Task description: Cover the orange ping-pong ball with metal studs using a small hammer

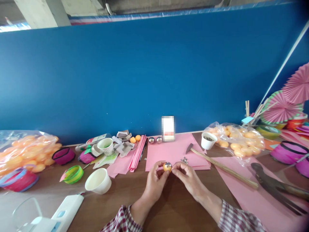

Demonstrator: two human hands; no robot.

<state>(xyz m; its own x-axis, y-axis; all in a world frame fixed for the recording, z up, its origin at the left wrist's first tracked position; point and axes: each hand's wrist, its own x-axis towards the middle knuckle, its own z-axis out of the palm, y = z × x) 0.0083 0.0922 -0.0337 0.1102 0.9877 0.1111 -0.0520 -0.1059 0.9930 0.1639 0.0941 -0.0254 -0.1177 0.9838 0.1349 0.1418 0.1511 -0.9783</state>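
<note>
- We are pinching an orange ball (167,166), silvery on top, in our left hand (155,181), at 6 o'clock from the pink paper (166,150) on the worktop (173,209)
- We are holding our right hand (190,179) close by at 4 o'clock, thumb and forefinger nearly meeting; whether it is pinching anything, we cannot tell
- From the ball, we are seeing two silver balls (151,140) at 11, a white cup (207,144) at 2, a small hammer (222,165) at 3

Two hands (154,183), one held ball (166,168), two silver balls (151,140), two bags (238,138).
</note>
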